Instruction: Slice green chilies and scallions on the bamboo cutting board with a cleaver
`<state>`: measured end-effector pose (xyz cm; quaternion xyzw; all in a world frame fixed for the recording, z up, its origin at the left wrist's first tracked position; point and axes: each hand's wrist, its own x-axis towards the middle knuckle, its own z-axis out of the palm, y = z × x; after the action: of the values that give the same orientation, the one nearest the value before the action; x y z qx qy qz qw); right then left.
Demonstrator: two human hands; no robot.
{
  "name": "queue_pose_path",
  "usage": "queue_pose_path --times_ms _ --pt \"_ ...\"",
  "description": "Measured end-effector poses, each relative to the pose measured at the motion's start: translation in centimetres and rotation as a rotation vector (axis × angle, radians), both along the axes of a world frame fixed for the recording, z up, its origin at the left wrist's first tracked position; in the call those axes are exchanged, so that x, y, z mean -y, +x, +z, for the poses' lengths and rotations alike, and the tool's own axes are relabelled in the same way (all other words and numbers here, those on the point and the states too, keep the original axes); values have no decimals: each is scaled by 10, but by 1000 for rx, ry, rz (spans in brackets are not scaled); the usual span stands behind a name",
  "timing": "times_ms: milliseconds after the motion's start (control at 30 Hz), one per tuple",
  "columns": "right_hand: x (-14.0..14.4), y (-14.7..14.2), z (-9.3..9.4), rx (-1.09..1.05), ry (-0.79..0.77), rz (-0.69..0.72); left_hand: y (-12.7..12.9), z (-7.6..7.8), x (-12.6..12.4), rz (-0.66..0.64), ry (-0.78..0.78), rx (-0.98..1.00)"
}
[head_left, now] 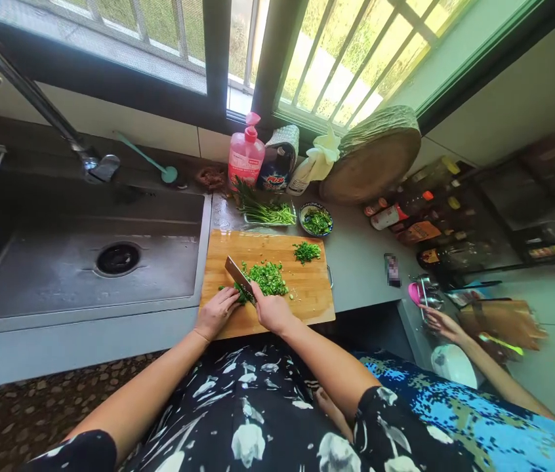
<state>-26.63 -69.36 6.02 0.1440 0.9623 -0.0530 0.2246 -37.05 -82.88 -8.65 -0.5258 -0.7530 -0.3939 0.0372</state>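
- One view only, head cam, so everything below came from it.
- My right hand (273, 312) had its fingers wrapped around the handle of the knife (238, 276); blade was angled up-left over the wooden cutting board (307, 295).
- My left hand (216, 312) was curled, fingers together, pinning a small bundle of uncut greens (241, 294) at the near-left part of the board, right beside the blade.
- Done so far, by my read: main chopped pile (267, 276) sat mid-board just right of the knife, and a smaller chopped heap (306, 251) sat at the far edge.
- Left to do, I judged: the bundle under my left hand, plus the long stalks in the clear tray (265, 212) behind the board.
- Small bowl (316, 220) next to the tray already held chopped green.
- Sink (81, 262) lay left of the board; another person's hand (441, 322) worked at the counter to my right, well apart from mine.
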Motion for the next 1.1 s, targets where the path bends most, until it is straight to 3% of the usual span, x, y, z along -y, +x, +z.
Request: queue_pose_path --times_ms 100,333,500,633,800,933,1100 --pt "4 3 2 16 9 8 0 -4 0 -1 -21 0" --pt "9 -11 -24 -8 -11 -46 -2 0 1 -25 -26 7" --pt "-5 -4 -2 -15 -4 12 -2 -2 1 -12 -14 -15" --pt "0 2 11 45 10 45 -1 -5 0 1 -17 15" --pt "17 -5 -10 61 8 -4 0 -4 1 0 -23 -15" --pt "12 -12 -26 -3 1 -12 -1 -3 1 2 -32 -17" --pt "-4 -2 -9 9 1 19 -2 -5 0 -2 -35 32"
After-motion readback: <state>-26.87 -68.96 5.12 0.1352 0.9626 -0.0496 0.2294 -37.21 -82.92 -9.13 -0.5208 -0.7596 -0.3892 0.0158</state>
